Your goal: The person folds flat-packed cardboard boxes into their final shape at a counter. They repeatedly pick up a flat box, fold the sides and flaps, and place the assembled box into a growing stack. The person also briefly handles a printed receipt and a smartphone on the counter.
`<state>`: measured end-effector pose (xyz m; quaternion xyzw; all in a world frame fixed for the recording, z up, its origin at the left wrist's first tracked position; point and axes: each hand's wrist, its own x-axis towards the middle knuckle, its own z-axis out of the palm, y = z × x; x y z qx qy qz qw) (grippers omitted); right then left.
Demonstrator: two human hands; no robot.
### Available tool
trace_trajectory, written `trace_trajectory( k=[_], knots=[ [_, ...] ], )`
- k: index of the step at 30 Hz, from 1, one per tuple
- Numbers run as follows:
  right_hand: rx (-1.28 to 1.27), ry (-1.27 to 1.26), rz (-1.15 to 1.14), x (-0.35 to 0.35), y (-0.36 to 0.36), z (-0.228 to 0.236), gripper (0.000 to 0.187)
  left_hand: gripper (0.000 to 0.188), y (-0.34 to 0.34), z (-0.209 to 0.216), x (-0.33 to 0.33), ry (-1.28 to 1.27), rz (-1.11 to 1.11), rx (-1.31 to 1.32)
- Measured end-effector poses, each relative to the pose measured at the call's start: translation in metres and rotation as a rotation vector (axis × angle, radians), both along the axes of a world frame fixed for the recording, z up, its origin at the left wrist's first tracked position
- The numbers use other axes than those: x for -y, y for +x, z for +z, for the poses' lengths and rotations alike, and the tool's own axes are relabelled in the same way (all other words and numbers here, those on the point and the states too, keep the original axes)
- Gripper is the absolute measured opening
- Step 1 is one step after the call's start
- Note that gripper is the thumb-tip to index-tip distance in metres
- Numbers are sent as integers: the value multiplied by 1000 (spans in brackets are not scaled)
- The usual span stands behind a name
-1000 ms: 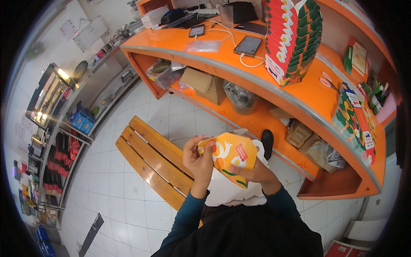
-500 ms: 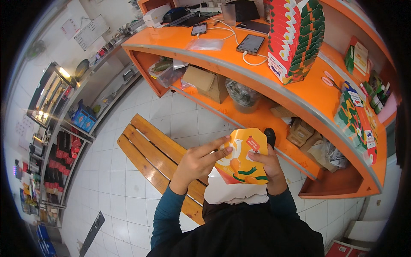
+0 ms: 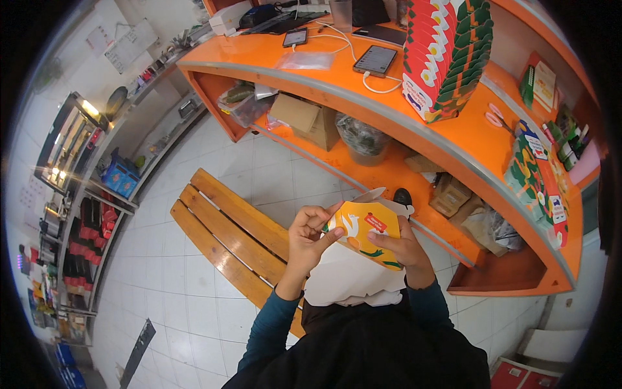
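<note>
A yellow folding carton [image 3: 360, 215] with a white bird print and a red label is between my hands above my lap. White flaps now stand out at its far side. My left hand [image 3: 310, 235] grips its left edge, thumb on the printed face and fingers behind. My right hand [image 3: 403, 247] holds the right side, with its thumb pressed on the front panel. Under the carton, flat white card blanks [image 3: 340, 279] lie on my lap; part of them is hidden by the carton and my hands.
An orange counter [image 3: 272, 65] curves ahead, carrying a tall stack of nested red and green cartons [image 3: 431, 65], a phone [image 3: 376, 60], scissors [image 3: 497, 117] and flat printed cartons [image 3: 538, 188]. Cardboard boxes [image 3: 303, 120] fill its lower shelf. A wooden bench [image 3: 227, 227] stands at left.
The carton has gone from a flat-looking panel to a partly opened shape with white flaps spread at the far side. My left hand has shifted right and down along its edge.
</note>
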<state>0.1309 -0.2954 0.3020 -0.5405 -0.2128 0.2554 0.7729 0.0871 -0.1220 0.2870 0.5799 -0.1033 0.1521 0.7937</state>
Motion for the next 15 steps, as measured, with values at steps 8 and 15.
trace_trajectory(
  k=[8,15],
  knots=[
    [-90,85,-61,-1,3,-12,24,33,1,-6,11,43,103,21],
    [-56,11,66,6,14,-16,30,50,1,10,-2,-221,-113,-213]
  ],
)
